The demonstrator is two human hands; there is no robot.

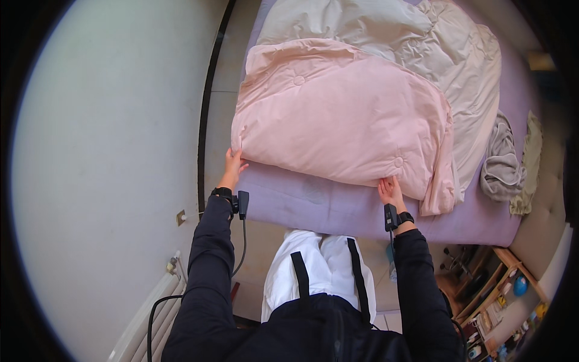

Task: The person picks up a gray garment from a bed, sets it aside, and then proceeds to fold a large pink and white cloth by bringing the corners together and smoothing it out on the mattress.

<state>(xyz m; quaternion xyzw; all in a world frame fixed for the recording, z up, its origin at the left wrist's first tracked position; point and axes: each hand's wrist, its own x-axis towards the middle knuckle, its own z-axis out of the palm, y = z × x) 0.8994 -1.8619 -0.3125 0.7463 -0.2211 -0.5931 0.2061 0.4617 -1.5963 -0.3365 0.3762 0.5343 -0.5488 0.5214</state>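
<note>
A pink and cream quilt (pixel 334 113) lies partly folded over on a bed, its pink face up towards me and its cream side (pixel 470 86) showing beyond. My left hand (pixel 234 165) is at the quilt's near left corner, thumb and fingers closed around the edge. Further right, my right hand (pixel 391 191) pinches the near pink edge just below a round tufted stitch. Under the quilt spreads a lilac bed sheet (pixel 289 194), bare along the near side. Some fingertips are hidden by the cloth.
A bundled grey blanket (pixel 502 158) and a greenish cloth (pixel 531 167) lie by the padded headboard (pixel 549 190) at right. A pale wall (pixel 113 135) rises on the left, with a white radiator (pixel 149 312) below. A cluttered wooden desk (pixel 495 316) stands at lower right.
</note>
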